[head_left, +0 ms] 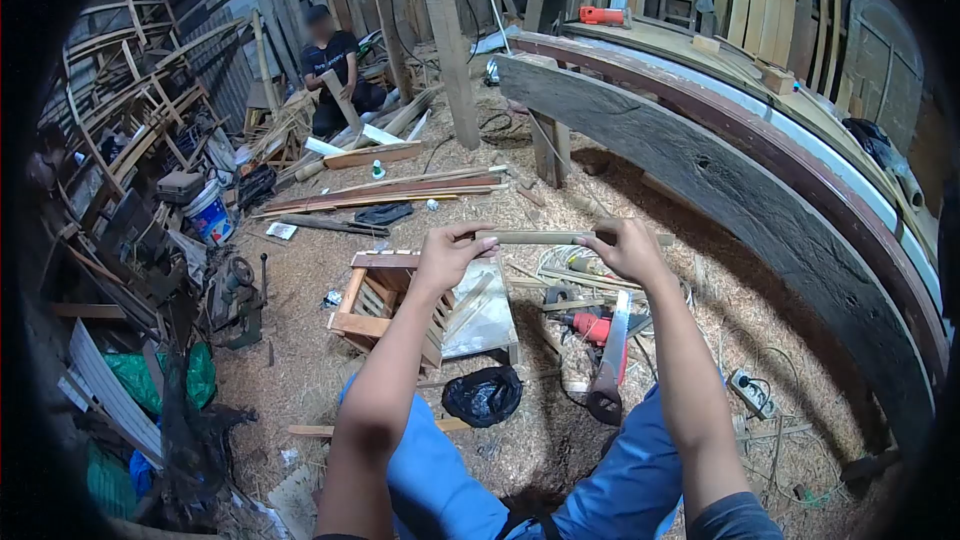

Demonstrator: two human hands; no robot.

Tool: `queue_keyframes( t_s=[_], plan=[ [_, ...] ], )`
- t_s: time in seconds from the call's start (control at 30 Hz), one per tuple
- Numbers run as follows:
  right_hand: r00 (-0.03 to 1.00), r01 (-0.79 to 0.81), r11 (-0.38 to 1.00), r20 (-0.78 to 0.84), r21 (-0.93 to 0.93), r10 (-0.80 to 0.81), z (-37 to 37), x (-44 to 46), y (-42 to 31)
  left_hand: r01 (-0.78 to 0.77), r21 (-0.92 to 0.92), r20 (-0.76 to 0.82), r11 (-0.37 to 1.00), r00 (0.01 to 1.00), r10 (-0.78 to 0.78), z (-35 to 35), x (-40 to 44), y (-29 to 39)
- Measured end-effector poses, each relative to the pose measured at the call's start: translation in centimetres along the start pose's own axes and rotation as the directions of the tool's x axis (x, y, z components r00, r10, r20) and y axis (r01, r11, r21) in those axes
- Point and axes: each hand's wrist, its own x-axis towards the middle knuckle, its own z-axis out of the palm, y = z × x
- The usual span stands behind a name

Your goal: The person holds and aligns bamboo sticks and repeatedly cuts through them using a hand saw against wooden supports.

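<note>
And here's the wooden strip, up in front, long axis running left to right: left hand pinching near one end, right hand pinching short of the other, fingers nearly closed, both touching it.

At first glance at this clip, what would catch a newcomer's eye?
Probably the thin wooden strip held level between the left hand and right hand. Then the handsaw beside a red power tool on the shavings, and the long dark beam sweeping down the right side.
</note>
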Motion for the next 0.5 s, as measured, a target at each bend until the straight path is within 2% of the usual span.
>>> queue_keyframes(
  t_s=[0.1, 0.23, 0.33, 0.4, 0.43, 0.5],
  plan=[
    [1.000, 0.005, 1.000, 0.000, 0.010, -0.005, -0.1, 0.0, 0.0, 0.006, 0.059, 0.004, 0.998, 1.000, -0.006, 0.0, 0.0, 0.2],
    [1.000, 0.017, 1.000, -0.023, 0.025, -0.016, 0.5, 0.0, 0.0, 0.023, 0.047, 0.030, 0.999, 0.999, -0.024, -0.4, 0.3, -0.4],
    [0.996, 0.059, 0.998, -0.062, -0.017, -0.060, 1.1, -0.1, -0.2, -0.026, 0.118, 0.028, 0.993, 0.999, 0.023, -0.3, 0.2, -0.3],
    [0.996, 0.072, 0.996, -0.047, -0.058, -0.074, 1.5, -0.1, -0.6, -0.060, 0.343, 0.007, 0.937, 0.998, 0.062, -0.1, -0.1, 0.2],
    [0.996, 0.070, 0.996, -0.047, -0.059, -0.073, 1.8, -0.2, -0.7, -0.061, 0.342, 0.009, 0.938, 0.998, 0.062, 0.1, -0.3, 0.6],
    [0.985, 0.149, 0.988, -0.078, -0.041, -0.151, 2.5, -0.3, -1.0, -0.187, 0.612, 0.003, 0.768, 0.972, 0.234, 0.4, -0.7, 1.2]
  ],
)
